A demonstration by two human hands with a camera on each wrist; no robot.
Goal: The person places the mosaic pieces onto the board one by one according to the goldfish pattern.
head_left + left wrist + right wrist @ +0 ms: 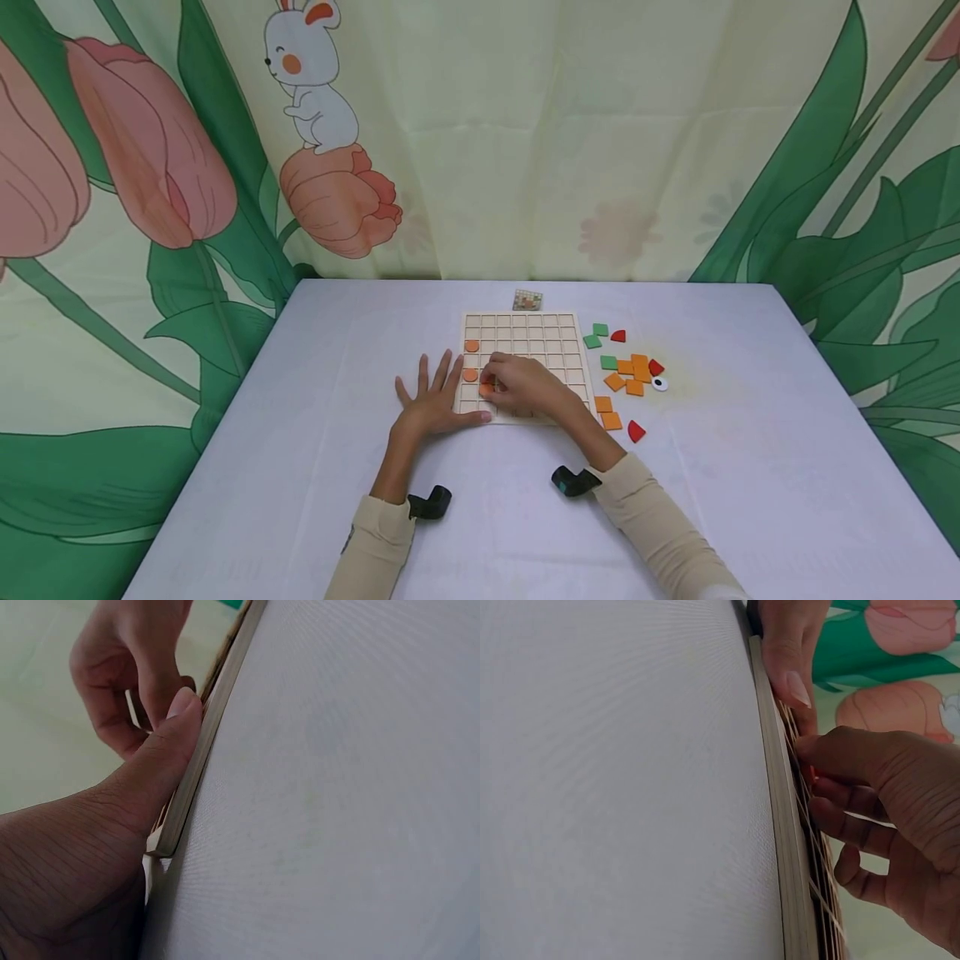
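Observation:
A pale wooden grid board (551, 333) lies on the table, with two round orange pieces (472, 346) in cells near its left edge. My left hand (431, 408) is spread with straight fingers at the board's left side, its thumb on the front left corner. Over the lower left cells, my right hand (525, 383) pinches another orange piece (487, 389) between thumb and fingers, low against the grid. In the right wrist view only a sliver of that orange piece (813, 777) shows; fingers hide the rest.
Right of the board lie loose orange squares (634, 388), green squares (608, 362), red wedge pieces (636, 431) and a white disc with a black dot (659, 383). Behind the board is a small patterned card (527, 300). A printed curtain (510, 167) hangs past the table's far edge.

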